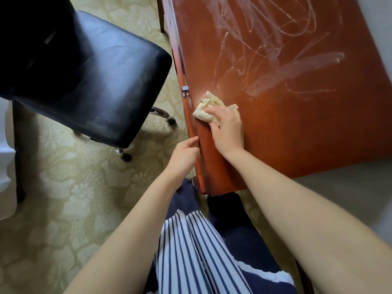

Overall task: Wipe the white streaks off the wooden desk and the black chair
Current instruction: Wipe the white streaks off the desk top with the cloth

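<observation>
Cloth (209,108), pale yellow and crumpled, lies pressed on the wooden desk (297,128) close to its left edge, with the right hand (228,129) on top of it, fingers curled over and gripping the fabric. The left hand (184,155) sits at the desk's left edge, a little nearer than the cloth, its fingers pinched against the rim. White streaks (282,60) scrawl across the far part of the desktop, loops and one broad smear, well beyond the cloth; the near part of the top looks clean. A small metal lock fitting (185,89) shows on the desk's left side, just beside the cloth. The black chair (89,77) stands on patterned carpet (70,187) to the left of the desk, apart from it, its seat showing faint pale smudges
</observation>
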Motion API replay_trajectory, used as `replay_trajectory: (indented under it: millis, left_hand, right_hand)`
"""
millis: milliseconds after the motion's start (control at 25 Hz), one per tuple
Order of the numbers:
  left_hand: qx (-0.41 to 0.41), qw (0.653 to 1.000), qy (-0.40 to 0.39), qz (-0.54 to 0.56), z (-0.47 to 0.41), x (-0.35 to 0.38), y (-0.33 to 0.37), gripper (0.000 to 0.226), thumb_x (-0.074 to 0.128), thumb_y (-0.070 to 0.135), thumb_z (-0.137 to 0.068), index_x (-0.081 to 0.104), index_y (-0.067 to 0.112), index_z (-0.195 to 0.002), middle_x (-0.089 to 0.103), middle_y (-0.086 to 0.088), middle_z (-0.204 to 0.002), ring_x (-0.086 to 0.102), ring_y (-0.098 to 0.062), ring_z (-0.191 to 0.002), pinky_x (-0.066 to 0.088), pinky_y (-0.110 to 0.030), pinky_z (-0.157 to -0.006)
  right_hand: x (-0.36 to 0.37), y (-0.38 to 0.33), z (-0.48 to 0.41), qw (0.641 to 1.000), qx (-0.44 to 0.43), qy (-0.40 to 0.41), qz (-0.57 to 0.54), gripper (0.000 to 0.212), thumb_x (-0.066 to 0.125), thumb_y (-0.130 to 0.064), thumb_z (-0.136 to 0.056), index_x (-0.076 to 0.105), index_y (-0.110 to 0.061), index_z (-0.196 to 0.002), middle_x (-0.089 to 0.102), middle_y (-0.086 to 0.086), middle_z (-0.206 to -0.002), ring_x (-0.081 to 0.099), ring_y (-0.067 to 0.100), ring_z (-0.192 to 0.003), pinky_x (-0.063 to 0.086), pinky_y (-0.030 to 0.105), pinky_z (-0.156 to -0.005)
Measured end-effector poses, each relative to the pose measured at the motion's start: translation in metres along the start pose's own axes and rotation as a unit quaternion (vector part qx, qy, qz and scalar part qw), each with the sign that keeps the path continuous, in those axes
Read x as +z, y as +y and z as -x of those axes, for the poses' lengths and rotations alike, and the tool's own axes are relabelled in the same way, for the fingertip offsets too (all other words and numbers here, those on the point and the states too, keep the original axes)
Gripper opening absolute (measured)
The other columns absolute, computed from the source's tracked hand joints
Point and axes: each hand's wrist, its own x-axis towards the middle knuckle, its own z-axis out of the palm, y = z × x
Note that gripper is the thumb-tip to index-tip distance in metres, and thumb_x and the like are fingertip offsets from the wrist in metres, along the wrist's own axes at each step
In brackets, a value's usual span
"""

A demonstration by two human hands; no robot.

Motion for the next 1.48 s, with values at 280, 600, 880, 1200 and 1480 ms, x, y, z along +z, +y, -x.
replay_trajectory:
  millis: [280, 600, 880, 1200, 1480]
  left_hand:
    - [-0.017, 0.998, 0.056, -0.027, -0.005, -0.003, 0.007, 0.031, 0.043, 0.003, -0.086, 0.068, 0.016, -0.099, 0.063, -0.009, -0.095, 0.057, -0.021, -0.088, 0.046, -0.033, -0.077]
    - [-0.009, 0.997, 0.058, -0.05, -0.008, -0.004, 0.013, 0.043, 0.039, -0.001, -0.09, 0.061, 0.03, -0.072, 0.068, 0.0, -0.083, 0.06, -0.015, -0.076, 0.045, -0.017, -0.054]
    - [-0.004, 0.997, 0.039, -0.071, -0.006, -0.005, 0.017, 0.041, 0.04, -0.005, -0.091, 0.059, 0.027, -0.073, 0.065, 0.001, -0.082, 0.061, -0.015, -0.079, 0.044, -0.013, -0.053]
    - [0.003, 0.992, 0.043, -0.116, -0.015, -0.006, 0.011, 0.039, 0.04, 0.0, -0.088, 0.063, 0.029, -0.098, 0.071, 0.0, -0.102, 0.065, -0.016, -0.094, 0.041, -0.015, -0.055]
    - [0.042, 0.98, 0.131, -0.141, -0.024, -0.003, 0.012, 0.057, 0.04, 0.0, -0.09, 0.039, 0.015, -0.144, 0.052, 0.0, -0.135, 0.048, 0.009, -0.079, 0.036, -0.001, -0.058]
  right_hand:
    - [-0.03, 0.028, 0.076, 0.995, -0.077, -0.055, 0.027, 0.04, 0.068, 0.002, -0.076, 0.069, -0.019, -0.109, 0.064, 0.001, -0.11, 0.052, 0.024, -0.102, 0.047, 0.043, -0.088]
    - [-0.057, 0.048, 0.101, 0.986, -0.111, -0.126, 0.019, 0.036, 0.07, -0.001, -0.078, 0.069, -0.02, -0.108, 0.064, -0.004, -0.104, 0.052, 0.018, -0.096, 0.05, 0.042, -0.081]
    - [-0.043, 0.026, 0.026, 0.987, -0.11, -0.115, 0.036, 0.034, 0.066, 0.002, -0.076, 0.07, -0.017, -0.103, 0.067, 0.001, -0.103, 0.053, 0.028, -0.092, 0.044, 0.043, -0.086]
    - [-0.008, -0.012, -0.031, 0.995, 0.061, -0.027, 0.073, 0.035, 0.051, -0.003, -0.086, 0.063, -0.025, -0.111, 0.06, -0.001, -0.113, 0.046, 0.023, -0.107, 0.035, 0.031, -0.09]
    - [-0.034, 0.024, 0.023, 0.99, -0.103, -0.088, 0.045, 0.034, 0.062, 0.0, -0.08, 0.067, -0.017, -0.109, 0.062, 0.002, -0.105, 0.05, 0.026, -0.1, 0.045, 0.046, -0.087]
